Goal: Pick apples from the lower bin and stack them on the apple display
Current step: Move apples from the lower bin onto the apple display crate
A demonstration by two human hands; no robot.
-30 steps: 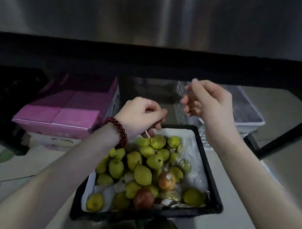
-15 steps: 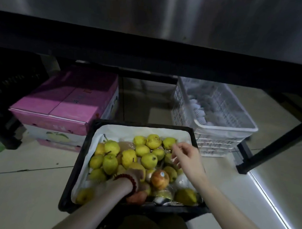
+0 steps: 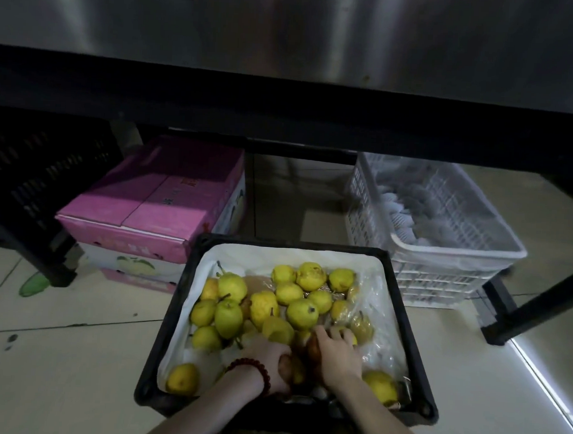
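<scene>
Hands down in bin [image 3: 178, 313], near its front wall. Left hand [image 3: 271, 359] curls round reddish apple [image 3: 286, 366]; right hand [image 3: 337, 355] cups second one [image 3: 313, 347] beside it. Fruit firm, smooth, bruisable: wrap whole body, not stem.

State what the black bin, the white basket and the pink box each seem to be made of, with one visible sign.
Black bin: apparently moulded plastic, rounded rim. White basket: likely plastic, slotted lattice walls. Pink box: printed cardboard, folded flaps with a seam.

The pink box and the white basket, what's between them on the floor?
Bare tile floor separates the pink box and white basket in the head view.
</scene>
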